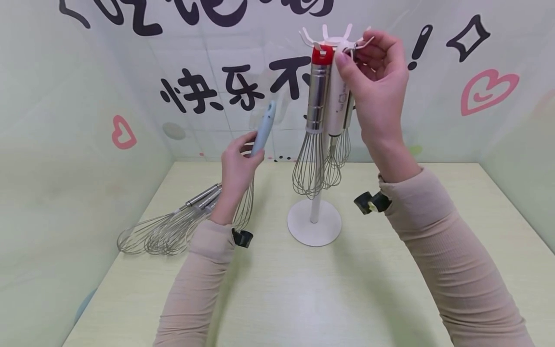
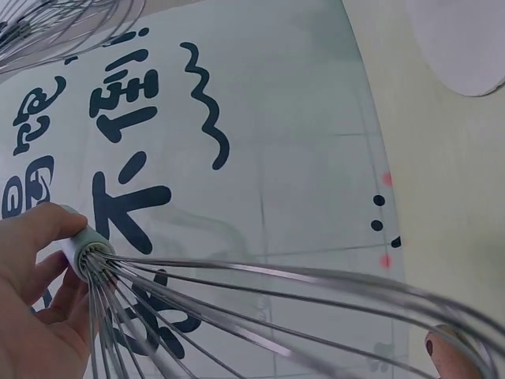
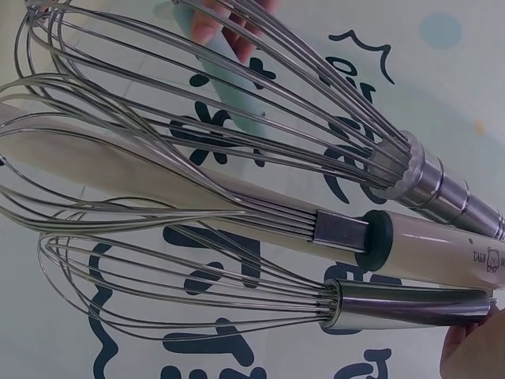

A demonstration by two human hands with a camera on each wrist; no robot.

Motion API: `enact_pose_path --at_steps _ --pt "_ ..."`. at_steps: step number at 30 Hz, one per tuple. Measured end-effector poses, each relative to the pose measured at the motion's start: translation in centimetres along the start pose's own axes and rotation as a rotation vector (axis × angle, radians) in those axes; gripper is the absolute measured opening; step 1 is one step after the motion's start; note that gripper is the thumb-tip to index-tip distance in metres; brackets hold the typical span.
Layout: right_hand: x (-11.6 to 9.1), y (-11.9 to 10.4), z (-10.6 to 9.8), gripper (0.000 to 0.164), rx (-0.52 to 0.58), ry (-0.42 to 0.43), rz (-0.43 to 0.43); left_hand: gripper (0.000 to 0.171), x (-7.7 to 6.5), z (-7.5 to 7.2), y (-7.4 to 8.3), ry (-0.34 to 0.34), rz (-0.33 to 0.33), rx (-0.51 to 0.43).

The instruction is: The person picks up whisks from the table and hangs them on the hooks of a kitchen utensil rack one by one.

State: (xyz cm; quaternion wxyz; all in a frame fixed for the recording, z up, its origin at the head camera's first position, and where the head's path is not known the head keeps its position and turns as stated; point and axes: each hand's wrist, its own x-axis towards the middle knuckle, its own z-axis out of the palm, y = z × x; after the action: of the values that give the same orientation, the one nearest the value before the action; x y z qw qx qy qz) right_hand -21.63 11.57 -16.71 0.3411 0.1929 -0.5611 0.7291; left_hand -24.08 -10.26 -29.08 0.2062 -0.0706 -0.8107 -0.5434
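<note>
My left hand (image 1: 239, 166) grips a whisk by its light blue handle (image 1: 263, 129), the handle tilted up and the wires hanging below the fist. In the left wrist view those wires (image 2: 237, 304) spread toward the lower right. At the top of a white hook stand (image 1: 299, 226), my right hand (image 1: 383, 82) pinches the upper end of a steel-handled whisk (image 3: 410, 306), seen in the right wrist view. Beside it hang a cream-handled whisk (image 1: 337, 103) and a larger steel whisk with a red top (image 1: 318, 91). The cream whisk partly hides the pinched one in the head view.
Several steel whisks (image 1: 173, 231) lie piled on the table to the left, partly behind my left forearm. The pale wood table (image 1: 277, 299) meets a printed back wall (image 1: 208, 130) and side walls. Bare hooks (image 1: 324, 33) stick out around the stand's top.
</note>
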Motion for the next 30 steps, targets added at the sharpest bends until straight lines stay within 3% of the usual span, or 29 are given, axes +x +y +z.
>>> enact_pose_path --at_steps 17,30 --pt "0.0 0.0 0.0 0.031 0.011 -0.005 -0.006 0.045 -0.3 -0.3 3.8 0.053 0.076 -0.152" --pt "0.0 0.0 -0.1 0.031 0.019 -0.005 -0.009 0.044 -0.3 -0.3 6.6 0.089 0.119 -0.2"
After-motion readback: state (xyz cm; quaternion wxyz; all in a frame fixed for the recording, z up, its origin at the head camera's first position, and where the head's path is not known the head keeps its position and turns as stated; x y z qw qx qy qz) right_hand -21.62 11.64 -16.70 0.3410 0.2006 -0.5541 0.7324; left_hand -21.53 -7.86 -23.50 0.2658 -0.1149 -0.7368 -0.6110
